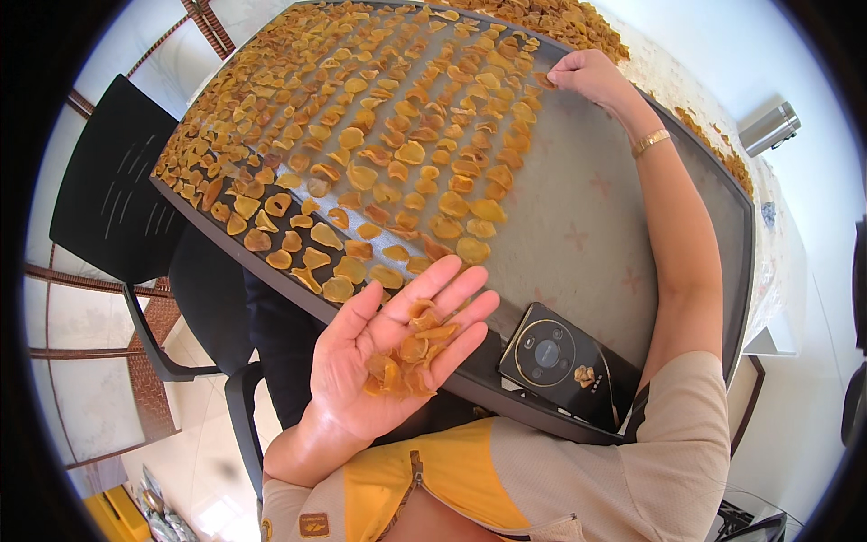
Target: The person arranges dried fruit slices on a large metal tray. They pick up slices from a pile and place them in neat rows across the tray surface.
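Note:
My left hand (399,345) is palm up in front of my chest, fingers loosely spread, with a small heap of dried amber slices (406,356) in it. At the far right part of a large grey tray (576,203), my right hand (589,76) pinches one dried slice (544,80) between thumb and fingertips. That slice is at the tray's surface, at the far end of the last row. Rows of curled yellow-orange dried slices (413,152) cover the tray's left and middle. They lie closer together toward the far left.
A black smartphone (562,366) lies face down at the tray's near right corner. Beyond the tray are a pile of similar slices (569,24) and a metal cylinder (770,129) on a covered table. A black office chair (115,183) stands at the left.

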Demonstrator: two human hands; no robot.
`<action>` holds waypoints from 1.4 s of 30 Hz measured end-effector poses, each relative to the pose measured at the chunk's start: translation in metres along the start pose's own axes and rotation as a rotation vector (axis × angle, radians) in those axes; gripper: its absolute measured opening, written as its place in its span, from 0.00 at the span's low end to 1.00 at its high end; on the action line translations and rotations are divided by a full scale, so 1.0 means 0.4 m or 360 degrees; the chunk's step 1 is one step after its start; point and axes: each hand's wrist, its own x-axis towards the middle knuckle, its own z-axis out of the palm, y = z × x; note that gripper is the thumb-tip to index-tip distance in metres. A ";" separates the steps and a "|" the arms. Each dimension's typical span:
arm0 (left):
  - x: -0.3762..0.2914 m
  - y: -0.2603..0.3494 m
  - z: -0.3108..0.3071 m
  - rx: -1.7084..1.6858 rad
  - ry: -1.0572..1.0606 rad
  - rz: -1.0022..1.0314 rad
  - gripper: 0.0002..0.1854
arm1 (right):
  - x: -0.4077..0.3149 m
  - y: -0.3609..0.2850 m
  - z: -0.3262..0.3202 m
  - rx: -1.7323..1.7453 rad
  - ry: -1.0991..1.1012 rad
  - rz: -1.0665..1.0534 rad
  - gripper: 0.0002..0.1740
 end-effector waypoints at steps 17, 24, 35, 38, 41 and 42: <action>0.013 -0.003 -0.009 -0.0012 0.0008 0.0005 0.34 | 0.023 0.034 0.014 -0.0196 0.0058 -0.0186 0.12; 0.049 0.019 0.010 -0.0143 -0.0030 0.0131 0.30 | -0.063 -0.099 0.013 0.0003 0.0124 -0.0352 0.13; 0.103 0.061 0.006 -0.0170 -0.0114 0.0218 0.28 | -0.376 -0.425 0.114 0.0384 -0.0653 -0.1627 0.11; 0.109 0.060 -0.006 -0.0113 -0.0153 0.0202 0.27 | -0.384 -0.434 0.143 0.0201 -0.0537 -0.1773 0.14; 0.103 0.058 -0.003 -0.0164 -0.0098 0.0194 0.23 | -0.381 -0.427 0.149 0.0216 -0.0576 -0.1627 0.13; 0.100 0.055 0.000 -0.0183 -0.0022 0.0210 0.22 | -0.378 -0.424 0.149 0.0197 -0.0569 -0.1612 0.12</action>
